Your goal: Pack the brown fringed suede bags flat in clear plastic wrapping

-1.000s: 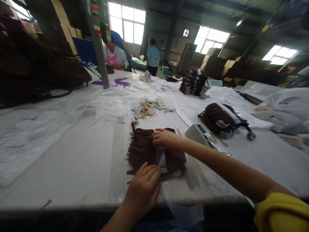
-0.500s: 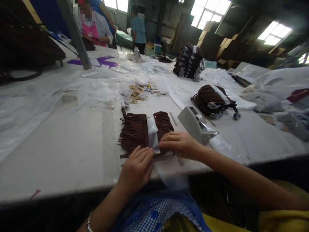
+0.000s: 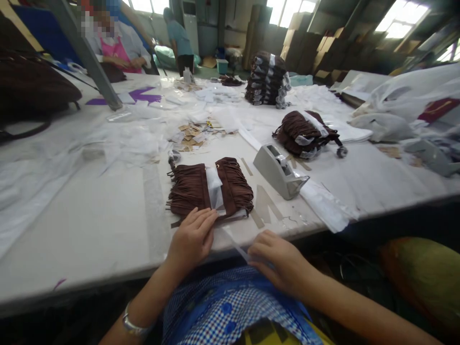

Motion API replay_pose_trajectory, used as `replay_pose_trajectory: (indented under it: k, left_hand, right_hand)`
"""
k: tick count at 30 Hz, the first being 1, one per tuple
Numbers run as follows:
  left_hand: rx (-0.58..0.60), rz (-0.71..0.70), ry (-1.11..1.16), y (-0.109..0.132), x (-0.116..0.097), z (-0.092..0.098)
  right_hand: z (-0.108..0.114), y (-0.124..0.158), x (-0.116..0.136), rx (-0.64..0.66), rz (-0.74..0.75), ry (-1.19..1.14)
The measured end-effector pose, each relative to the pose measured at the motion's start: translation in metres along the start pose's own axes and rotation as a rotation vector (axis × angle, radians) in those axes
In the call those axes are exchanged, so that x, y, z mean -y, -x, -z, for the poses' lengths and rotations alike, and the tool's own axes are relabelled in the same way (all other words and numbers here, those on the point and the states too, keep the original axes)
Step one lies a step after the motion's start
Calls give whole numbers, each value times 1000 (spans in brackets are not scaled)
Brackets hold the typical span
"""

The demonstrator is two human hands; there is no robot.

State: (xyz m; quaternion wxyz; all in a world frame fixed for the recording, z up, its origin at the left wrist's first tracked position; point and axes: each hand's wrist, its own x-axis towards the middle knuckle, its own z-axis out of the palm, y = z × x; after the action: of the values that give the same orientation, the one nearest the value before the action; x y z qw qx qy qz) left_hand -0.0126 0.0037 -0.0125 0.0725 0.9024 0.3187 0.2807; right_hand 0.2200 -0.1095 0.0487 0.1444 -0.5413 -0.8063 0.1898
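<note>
A dark brown fringed bag [image 3: 189,187] lies flat before me on the table. Down its middle runs a whitish translucent strip [image 3: 214,188]. My left hand [image 3: 192,235] rests with its fingers stretched out on the bag's near edge, fingertips at the strip's lower end. Closer to my body, past the table edge, my right hand [image 3: 276,256] is closed on the loose end of the strip, which stretches up toward the bag. A grey tape dispenser [image 3: 276,172] stands to the right of the bag.
Another brown fringed bag [image 3: 305,134] with a wrapped strip lies behind the dispenser, and a stack of similar bags [image 3: 266,79] stands farther back. Small tan tags [image 3: 192,135] are scattered mid-table. A grey post [image 3: 86,52] rises at left. Two people are across the table.
My right hand has left the bag's surface and come down toward me, drawing the translucent strip's end along. My left hand stays on the bag's near edge. The whole view has shifted slightly.
</note>
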Motion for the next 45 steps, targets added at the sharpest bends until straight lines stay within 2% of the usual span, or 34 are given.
replay_pose_trajectory:
  k: [4,7,9,12,16,19,22,27,31,33,39,42,45]
  left_hand:
    - [9,13,-4,1,-3,1]
    - [21,30,5,0,-5,2]
    - [30,36,9,0,-6,3]
    - [6,34,8,0,-6,3]
    - [-31,19,-1,3,-4,-1]
    - [-53,18,-21,5,-4,-4]
    - [-84,-2,-35,7,-5,-5]
    - [-105,0,30,8,-7,-1]
    - [-165,69,81,7,-8,2]
    - [-201,108,103,5,-9,2]
    - [-256,215,154,2,-10,-7]
    - [-278,240,147,4,-11,-13]
    - [-306,236,103,4,-11,-14]
  right_hand:
    - [27,-5,27,-71,277,259]
    - [43,-12,51,-129,488,337]
    - [50,-17,62,-139,574,301]
    - [51,-25,63,-110,611,111]
    - [42,-34,51,-133,551,-191]
    - [37,-40,46,-214,490,-331]
    - [38,-47,44,-314,464,-335]
    - [53,-66,37,-384,459,-302]
    - [65,-99,23,-337,550,-382]
    - [66,-123,12,-339,539,-397]
    - [49,-199,-29,-375,337,-401]
    - [36,-221,-50,-329,223,-321]
    - [24,-230,-65,-301,127,-206]
